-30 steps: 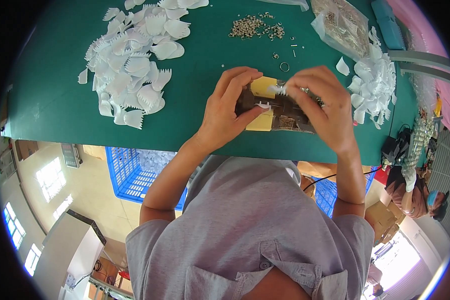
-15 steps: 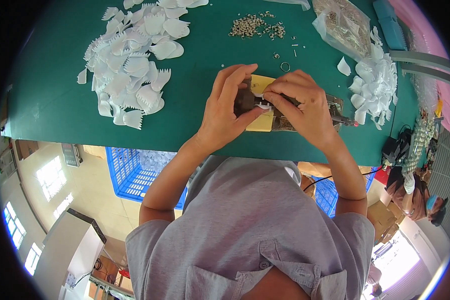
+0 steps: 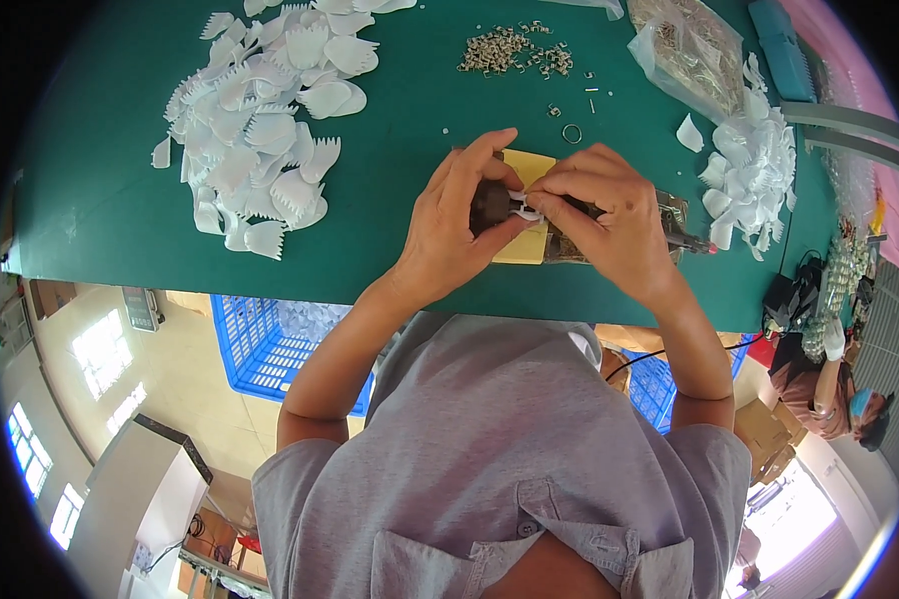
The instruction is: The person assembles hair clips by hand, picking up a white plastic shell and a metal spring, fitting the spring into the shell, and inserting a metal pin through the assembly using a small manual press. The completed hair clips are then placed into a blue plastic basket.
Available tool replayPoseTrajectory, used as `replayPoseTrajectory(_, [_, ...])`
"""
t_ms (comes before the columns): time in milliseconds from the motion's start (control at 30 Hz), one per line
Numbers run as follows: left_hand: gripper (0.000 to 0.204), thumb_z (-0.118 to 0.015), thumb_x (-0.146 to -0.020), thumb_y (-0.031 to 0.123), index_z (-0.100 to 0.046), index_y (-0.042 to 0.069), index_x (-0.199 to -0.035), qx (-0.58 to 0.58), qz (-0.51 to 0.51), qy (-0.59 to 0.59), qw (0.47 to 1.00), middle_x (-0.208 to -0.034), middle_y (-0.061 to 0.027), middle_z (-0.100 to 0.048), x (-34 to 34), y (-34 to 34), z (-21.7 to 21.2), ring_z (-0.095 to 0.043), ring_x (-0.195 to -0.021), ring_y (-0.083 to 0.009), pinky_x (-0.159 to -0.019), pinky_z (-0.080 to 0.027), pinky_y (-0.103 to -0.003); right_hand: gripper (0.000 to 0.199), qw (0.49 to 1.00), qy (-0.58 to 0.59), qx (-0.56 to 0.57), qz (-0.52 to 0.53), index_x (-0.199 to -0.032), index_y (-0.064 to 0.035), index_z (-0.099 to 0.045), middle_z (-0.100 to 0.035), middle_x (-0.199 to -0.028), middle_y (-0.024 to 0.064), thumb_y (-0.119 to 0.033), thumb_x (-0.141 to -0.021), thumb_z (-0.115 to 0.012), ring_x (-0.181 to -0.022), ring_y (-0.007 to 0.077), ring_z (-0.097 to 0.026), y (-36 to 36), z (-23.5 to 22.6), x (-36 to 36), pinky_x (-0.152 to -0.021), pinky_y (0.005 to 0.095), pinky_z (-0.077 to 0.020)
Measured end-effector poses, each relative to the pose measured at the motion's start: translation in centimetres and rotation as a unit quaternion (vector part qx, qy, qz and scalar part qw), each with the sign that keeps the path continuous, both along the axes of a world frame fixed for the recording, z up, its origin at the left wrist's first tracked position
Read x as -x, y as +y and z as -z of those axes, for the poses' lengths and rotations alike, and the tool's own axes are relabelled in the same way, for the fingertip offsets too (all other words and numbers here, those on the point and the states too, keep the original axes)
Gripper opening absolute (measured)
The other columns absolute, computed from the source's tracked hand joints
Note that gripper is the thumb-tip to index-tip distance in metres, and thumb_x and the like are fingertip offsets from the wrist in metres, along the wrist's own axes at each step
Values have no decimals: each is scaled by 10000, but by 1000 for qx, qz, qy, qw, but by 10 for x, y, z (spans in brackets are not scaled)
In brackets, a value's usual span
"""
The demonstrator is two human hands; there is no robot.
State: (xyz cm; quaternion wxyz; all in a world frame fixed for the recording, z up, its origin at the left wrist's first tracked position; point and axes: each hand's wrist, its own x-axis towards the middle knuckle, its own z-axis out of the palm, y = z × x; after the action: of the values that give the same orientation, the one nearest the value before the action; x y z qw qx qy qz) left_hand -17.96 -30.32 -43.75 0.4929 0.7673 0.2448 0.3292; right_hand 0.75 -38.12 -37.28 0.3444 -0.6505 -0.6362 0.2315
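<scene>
Over a small bench fixture with a yellow plate and a dark metal block, both my hands meet at a small white plastic piece. My left hand curls round the dark block, its thumb and a finger closed on the white piece's left side. From the right, my right hand pinches the same piece between thumb and forefinger. Fingertips cover much of it; it resembles the toothed claw-clip halves in the large white pile at left. Small metal springs lie heaped beyond my hands.
On the green table, a metal ring lies behind the fixture. At right are another white heap, a clear bag of metal parts and grey bars. A blue basket stands below the edge. A masked person is far right.
A finger of my left hand has come down onto the white piece, which sits more enclosed between the fingertips. My right hand keeps its pinch. The person at far right has moved an arm.
</scene>
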Motion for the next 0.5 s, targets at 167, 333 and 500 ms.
replayPoseTrajectory(167, [849,-878,-776,-14,-458,31,-1512,6,6,6,1000,-1079,-69,-713,0,0,1,-678,-1097,-219,-966,-545,-349,67,996,60,57,18,-940,-66,-786,-711,-845,51,-94,-888,-755,-796,231,-652,5,2,-10,-689,344,-518])
replayPoseTrajectory(333, [762,-878,-788,7,-488,21,-1442,-3,5,5,1000,-1101,-78,-720,2,-1,1,-677,-1070,-222,-941,-550,-340,114,994,26,85,-56,-977,-58,-761,-692,-896,64,-115,-883,-730,-871,246,-691,34,16,-22,-769,385,-559])
replayPoseTrajectory(500, [696,-880,-793,27,-519,9,-1387,-56,1,-4,998,-1123,-82,-716,0,0,6,-674,-1064,-214,-910,-552,-323,114,984,-32,90,-147,-946,-56,-735,-663,-932,72,-153,-885,-730,-937,274,-673,51,22,-27,-799,407,-550])
